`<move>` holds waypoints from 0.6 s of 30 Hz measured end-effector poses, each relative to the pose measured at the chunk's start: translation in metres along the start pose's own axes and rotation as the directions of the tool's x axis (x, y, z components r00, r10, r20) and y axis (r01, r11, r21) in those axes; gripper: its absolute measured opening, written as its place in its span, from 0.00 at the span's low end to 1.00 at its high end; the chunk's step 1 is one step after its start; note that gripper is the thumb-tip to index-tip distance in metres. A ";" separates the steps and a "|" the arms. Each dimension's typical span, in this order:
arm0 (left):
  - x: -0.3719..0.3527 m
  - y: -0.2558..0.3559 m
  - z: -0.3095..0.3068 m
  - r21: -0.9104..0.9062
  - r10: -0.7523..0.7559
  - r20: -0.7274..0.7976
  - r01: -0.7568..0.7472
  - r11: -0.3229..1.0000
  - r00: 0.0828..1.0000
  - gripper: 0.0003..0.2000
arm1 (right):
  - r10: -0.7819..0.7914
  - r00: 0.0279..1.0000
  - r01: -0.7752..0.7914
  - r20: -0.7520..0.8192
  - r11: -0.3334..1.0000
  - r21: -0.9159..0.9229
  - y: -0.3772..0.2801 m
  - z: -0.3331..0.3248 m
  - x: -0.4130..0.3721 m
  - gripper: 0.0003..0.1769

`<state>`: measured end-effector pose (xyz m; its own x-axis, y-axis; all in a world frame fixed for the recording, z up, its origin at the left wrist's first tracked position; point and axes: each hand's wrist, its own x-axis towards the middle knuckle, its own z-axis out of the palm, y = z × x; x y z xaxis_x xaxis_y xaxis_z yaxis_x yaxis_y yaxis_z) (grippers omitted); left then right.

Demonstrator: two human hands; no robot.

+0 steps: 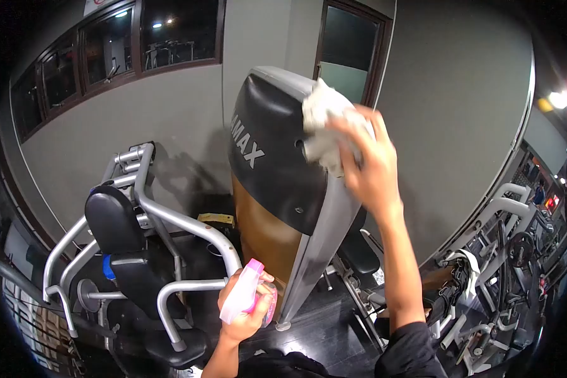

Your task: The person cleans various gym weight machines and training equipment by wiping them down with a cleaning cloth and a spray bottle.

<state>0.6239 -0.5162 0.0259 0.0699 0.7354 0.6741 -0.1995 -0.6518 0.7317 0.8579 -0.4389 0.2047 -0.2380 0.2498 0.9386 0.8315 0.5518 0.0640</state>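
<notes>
My left hand [248,313] is wrapped round a spray bottle [246,288] with a pink and white trigger head, held low in front of me. My right hand [366,154] is raised and closed on a white cloth [326,107], which lies against the upper right side of a tall machine housing [277,138]. That housing has a black front panel with "MAX" lettering, a silver-grey frame edge and a brown lower panel. The cloth and the fingers are slightly blurred, and part of the cloth is hidden behind the hand.
To the left stands a seated exercise machine with a black backrest [114,217] and silver tubular arms [189,222]. More gym equipment [485,277] fills the right side. A grey wall [460,126] with a brown-framed door [349,50] rises behind the housing.
</notes>
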 end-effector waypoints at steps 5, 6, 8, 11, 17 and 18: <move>-0.005 -0.015 -0.005 -0.068 -0.086 0.006 0.086 0.994 0.996 0.16 | -0.234 0.972 0.224 -0.026 0.953 -0.206 -0.020 0.009 -0.097 0.22; -0.007 -0.017 -0.005 -0.105 -0.121 0.022 0.123 0.987 0.992 0.16 | -0.217 0.976 0.207 -0.028 0.956 -0.208 -0.020 0.009 -0.094 0.22; -0.010 -0.019 -0.009 -0.074 -0.109 0.050 0.112 0.991 0.993 0.16 | -0.188 0.982 0.185 0.008 0.955 -0.231 -0.021 0.005 -0.063 0.22; -0.012 -0.017 -0.010 -0.076 -0.134 0.059 0.139 0.987 0.989 0.15 | -0.140 0.990 0.141 0.023 0.959 -0.246 -0.014 0.012 -0.003 0.21; -0.017 -0.012 -0.017 -0.072 -0.086 0.066 0.090 0.993 0.994 0.13 | 0.077 0.972 -0.049 0.224 0.991 -0.125 0.010 0.035 0.075 0.11; -0.019 -0.010 -0.017 -0.086 -0.101 0.053 0.105 0.991 0.994 0.14 | 0.045 0.963 0.012 0.266 0.977 -0.211 0.007 0.035 0.073 0.11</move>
<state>0.6080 -0.5201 0.0042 0.1412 0.7863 0.6015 -0.2747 -0.5526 0.7869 0.8290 -0.3891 0.2622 -0.3252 0.4772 0.8164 0.9156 0.3747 0.1456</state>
